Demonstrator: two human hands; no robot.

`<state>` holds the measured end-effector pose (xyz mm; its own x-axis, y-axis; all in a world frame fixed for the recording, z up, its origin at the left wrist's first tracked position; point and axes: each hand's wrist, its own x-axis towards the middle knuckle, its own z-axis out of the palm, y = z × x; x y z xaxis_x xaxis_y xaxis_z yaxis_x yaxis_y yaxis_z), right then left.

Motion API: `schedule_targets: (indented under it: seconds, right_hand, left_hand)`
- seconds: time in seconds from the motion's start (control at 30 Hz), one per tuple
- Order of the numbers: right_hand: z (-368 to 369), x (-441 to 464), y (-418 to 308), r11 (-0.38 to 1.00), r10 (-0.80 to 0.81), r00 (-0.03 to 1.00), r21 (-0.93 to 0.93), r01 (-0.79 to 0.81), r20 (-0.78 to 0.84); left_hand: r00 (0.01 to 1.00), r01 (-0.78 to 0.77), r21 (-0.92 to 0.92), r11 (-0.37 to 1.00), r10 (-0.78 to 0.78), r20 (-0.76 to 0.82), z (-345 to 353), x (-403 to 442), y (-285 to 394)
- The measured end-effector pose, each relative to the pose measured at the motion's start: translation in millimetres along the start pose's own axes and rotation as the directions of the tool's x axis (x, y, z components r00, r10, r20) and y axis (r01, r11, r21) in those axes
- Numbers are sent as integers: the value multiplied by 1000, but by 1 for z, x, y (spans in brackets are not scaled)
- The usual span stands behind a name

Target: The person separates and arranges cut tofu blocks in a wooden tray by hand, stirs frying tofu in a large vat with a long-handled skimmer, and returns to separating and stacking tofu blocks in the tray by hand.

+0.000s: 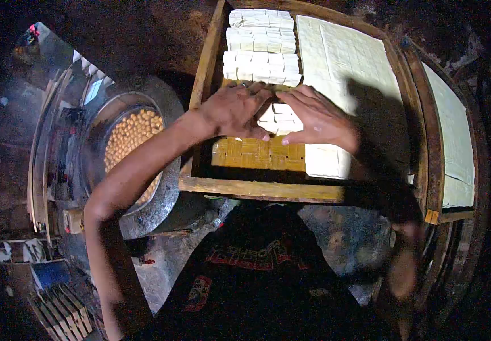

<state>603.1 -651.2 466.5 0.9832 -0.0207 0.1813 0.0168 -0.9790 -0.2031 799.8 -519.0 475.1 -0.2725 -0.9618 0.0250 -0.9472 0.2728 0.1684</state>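
Observation:
A block of white cut tofu pieces [280,118] lies in the wooden tray, framed between my two hands. My left hand [238,109] curves round its left side, fingers at the far edge and thumb at the near edge. Mirroring it, my right hand [320,120] closes round the right side, with the thumbs almost meeting. My fingers hide part of the tofu. Stacked rows of cut tofu [260,66] sit just beyond my fingertips. To the right spreads a large scored tofu slab [342,51], partly in shadow.
The tray's wooden rim [257,189] runs close to my body; woven yellow matting [257,153] shows inside. On the left, a large pan [168,196] holds many small golden-brown pieces [133,136]. Another framed tofu slab [452,136] stands at right. Wooden slats [66,312] lie lower left.

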Motion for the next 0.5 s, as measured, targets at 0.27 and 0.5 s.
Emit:
schedule_targets:
  seconds: [0.27,0.5]
  right_hand:
    - [23,0,2,998,46,999,32,-46,2]
    - [-8,-15,2,997,75,997,-18,-75,-5]
  left_hand:
    - [986,4,-136,991,19,167,3,6,-2]
    - [994,34,-67,997,-41,-97,19,4,21]
